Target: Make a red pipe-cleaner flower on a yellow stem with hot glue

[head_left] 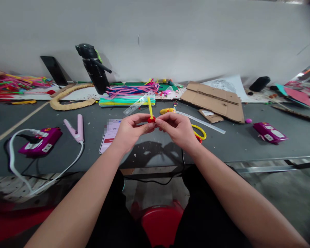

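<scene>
My left hand [133,131] and my right hand [176,130] meet above the table, fingertips pinched together. Between them sits a small red fuzzy piece [151,119] with a yellow fuzzy stem [150,107] standing upright from it. Both thumbs press against the red piece and cover part of it. Just beyond my right hand lies a yellow tool [167,111], partly hidden. A yellow loop handle with some red [200,132] shows beside my right wrist. Left of my left hand, a phone [109,135] lies flat with its screen lit.
Bundled fuzzy craft stems [129,100], a clear ruler [138,103] and a black bottle [95,70] stand or lie behind. Cardboard [214,100] and a translucent strip [204,122] are right. Left are a pink flat iron [79,129] and purple power strip [42,142]; cords hang over the edge.
</scene>
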The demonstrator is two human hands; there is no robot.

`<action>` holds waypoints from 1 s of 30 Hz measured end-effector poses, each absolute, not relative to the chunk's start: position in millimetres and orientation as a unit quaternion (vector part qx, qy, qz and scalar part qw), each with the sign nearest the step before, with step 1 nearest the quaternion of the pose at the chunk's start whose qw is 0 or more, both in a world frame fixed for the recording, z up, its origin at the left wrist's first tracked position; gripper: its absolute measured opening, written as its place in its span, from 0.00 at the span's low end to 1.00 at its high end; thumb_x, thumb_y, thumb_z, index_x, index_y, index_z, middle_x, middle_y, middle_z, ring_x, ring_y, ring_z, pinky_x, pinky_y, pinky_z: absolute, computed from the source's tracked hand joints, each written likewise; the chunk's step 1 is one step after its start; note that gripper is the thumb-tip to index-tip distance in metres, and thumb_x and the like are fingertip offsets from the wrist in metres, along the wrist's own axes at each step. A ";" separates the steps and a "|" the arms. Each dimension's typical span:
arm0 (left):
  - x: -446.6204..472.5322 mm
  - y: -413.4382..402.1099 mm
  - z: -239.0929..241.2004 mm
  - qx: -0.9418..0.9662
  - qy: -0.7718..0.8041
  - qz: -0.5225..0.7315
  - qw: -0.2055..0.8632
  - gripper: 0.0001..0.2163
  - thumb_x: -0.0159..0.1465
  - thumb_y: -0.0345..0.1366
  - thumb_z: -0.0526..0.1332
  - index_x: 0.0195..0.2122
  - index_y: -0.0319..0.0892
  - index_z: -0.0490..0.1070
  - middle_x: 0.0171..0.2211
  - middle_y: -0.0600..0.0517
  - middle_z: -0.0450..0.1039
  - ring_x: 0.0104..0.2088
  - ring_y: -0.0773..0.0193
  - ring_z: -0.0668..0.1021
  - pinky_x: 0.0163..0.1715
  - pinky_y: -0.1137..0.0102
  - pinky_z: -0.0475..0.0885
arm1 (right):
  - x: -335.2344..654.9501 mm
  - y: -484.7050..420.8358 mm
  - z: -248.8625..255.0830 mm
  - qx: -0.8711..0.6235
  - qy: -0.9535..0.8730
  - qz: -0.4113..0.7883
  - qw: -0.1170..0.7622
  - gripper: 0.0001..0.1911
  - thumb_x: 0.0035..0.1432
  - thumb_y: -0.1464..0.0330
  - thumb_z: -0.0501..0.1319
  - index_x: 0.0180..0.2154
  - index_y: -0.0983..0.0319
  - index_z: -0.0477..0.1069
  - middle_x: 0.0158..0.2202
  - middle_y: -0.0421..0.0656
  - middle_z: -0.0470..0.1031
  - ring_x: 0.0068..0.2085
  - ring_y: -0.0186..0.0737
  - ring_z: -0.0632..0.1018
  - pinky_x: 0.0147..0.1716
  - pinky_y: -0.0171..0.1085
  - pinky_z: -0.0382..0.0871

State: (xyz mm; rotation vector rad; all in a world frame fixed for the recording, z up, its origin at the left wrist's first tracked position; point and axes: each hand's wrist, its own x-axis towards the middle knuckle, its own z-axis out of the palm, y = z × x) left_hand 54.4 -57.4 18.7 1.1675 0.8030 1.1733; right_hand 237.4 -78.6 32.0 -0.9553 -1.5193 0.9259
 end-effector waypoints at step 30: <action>52.2 -56.5 18.6 0.532 0.367 0.496 0.579 0.18 0.49 0.40 0.79 0.41 0.43 0.83 0.40 0.47 0.83 0.40 0.58 0.83 0.46 0.59 0.80 | 232.9 -83.9 34.2 -0.435 -0.691 0.325 0.478 0.09 0.66 0.63 0.63 0.34 0.62 0.75 0.29 0.41 0.76 0.28 0.34 0.71 0.26 0.35 0.64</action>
